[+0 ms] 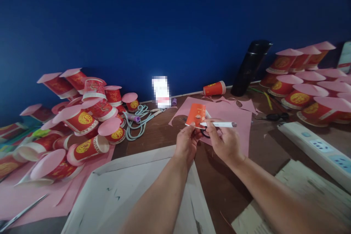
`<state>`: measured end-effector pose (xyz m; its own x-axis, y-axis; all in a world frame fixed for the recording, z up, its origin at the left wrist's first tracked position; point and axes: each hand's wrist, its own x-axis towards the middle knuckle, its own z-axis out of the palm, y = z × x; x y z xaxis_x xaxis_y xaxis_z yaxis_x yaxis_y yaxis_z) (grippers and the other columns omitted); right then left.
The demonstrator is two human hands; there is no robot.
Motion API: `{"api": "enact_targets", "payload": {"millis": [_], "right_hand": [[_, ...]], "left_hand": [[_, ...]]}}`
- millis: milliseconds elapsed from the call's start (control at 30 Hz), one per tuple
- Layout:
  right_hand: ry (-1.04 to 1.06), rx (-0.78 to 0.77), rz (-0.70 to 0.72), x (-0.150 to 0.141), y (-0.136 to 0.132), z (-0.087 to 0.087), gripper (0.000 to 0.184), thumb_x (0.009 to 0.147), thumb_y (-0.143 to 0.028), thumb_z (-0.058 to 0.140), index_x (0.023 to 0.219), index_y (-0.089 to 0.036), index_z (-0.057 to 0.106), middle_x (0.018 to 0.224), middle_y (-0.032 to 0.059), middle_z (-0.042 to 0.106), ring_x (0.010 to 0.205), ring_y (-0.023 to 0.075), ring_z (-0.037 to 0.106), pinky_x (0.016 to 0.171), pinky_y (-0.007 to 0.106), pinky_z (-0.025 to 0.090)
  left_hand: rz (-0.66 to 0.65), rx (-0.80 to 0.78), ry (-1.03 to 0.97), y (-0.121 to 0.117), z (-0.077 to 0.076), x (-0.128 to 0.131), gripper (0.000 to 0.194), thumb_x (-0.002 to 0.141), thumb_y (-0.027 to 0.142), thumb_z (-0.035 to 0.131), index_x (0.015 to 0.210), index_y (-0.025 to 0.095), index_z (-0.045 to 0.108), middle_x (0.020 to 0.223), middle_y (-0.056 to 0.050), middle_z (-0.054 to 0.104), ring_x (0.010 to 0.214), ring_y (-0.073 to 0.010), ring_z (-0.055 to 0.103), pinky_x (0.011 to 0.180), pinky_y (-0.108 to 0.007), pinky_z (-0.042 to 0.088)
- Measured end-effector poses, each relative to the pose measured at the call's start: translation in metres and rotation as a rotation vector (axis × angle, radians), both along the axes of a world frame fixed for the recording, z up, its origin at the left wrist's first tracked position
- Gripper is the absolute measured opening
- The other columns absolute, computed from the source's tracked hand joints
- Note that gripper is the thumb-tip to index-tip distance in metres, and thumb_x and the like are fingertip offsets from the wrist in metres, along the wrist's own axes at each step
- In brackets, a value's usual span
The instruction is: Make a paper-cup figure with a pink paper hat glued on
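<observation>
My left hand (188,142) is closed around the lower edge of a red paper cup (196,112), over the table's middle. Gold print shows on the cup's side, and a white strip runs along its right edge. Between the thumb and fingers of my right hand (226,142) lies a white pen (221,124), held nearly level. Its left end is at the cup's lower right side; whether it touches cannot be made out. A sheet of pink paper (241,124) with cut-out curves lies beneath. A dark loop (204,132) shows partly behind my right fingers.
Cups topped with pink paper discs pile up at left (85,117) and stack at right (301,95). A black flask (250,67), red cups on their side (214,88), a coiled cable (135,131), power strip (319,150), white board (109,193) and scissors (27,210) surround my hands.
</observation>
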<state>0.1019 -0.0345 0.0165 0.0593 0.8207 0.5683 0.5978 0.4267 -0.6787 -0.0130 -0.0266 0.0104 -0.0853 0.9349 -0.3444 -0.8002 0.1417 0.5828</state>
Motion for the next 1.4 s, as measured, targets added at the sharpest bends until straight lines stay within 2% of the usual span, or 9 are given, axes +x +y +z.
{"api": "enact_targets", "payload": {"millis": [267,467,867,1167,1400], "right_hand": [[-0.025,-0.039,0.005,0.0001,-0.0008,-0.0009,0.025,0.092,-0.039,0.050,0.095,-0.021,0.067,0.085,0.0069,0.075,0.078,0.0221,0.070,0.069,0.032,0.053],[0.005,0.003,0.008,-0.0006,-0.0008,-0.0016,0.025,0.092,-0.037,0.050,0.102,-0.021,0.067,0.098,0.0074,0.074,0.084,0.0213,0.071,0.071,0.032,0.054],[-0.015,-0.043,-0.006,0.0000,-0.0012,-0.0009,0.026,0.091,-0.040,0.050,0.097,-0.021,0.067,0.089,0.0081,0.075,0.081,0.0231,0.070,0.069,0.033,0.054],[-0.007,0.028,-0.019,-0.0001,0.0001,-0.0007,0.027,0.092,-0.037,0.049,0.103,-0.021,0.067,0.101,0.0089,0.073,0.084,0.0217,0.071,0.072,0.033,0.055],[-0.037,-0.014,-0.014,0.0001,-0.0007,-0.0025,0.025,0.091,-0.039,0.051,0.095,-0.021,0.068,0.090,0.0080,0.075,0.081,0.0230,0.071,0.071,0.034,0.054]], "left_hand": [[-0.007,0.014,0.006,-0.0002,-0.0013,0.0004,0.012,0.073,0.014,0.068,0.066,0.010,0.060,0.055,0.000,0.058,0.050,-0.0073,0.056,0.053,-0.018,0.048],[-0.010,0.010,0.012,0.0001,-0.0015,0.0001,0.009,0.073,0.015,0.069,0.070,0.009,0.063,0.058,-0.001,0.060,0.051,-0.0069,0.056,0.054,-0.018,0.048],[-0.014,0.024,0.018,-0.0008,-0.0032,-0.0002,0.012,0.071,0.016,0.071,0.068,0.010,0.061,0.056,0.000,0.058,0.051,-0.0068,0.055,0.054,-0.019,0.047],[-0.013,0.006,0.021,0.0005,-0.0021,-0.0004,0.011,0.072,0.016,0.071,0.072,0.009,0.064,0.060,-0.001,0.060,0.052,-0.0069,0.056,0.055,-0.019,0.048],[-0.009,0.019,0.009,0.0004,-0.0041,0.0002,0.011,0.071,0.015,0.071,0.068,0.010,0.061,0.057,0.000,0.058,0.051,-0.0067,0.056,0.054,-0.018,0.048]]}}
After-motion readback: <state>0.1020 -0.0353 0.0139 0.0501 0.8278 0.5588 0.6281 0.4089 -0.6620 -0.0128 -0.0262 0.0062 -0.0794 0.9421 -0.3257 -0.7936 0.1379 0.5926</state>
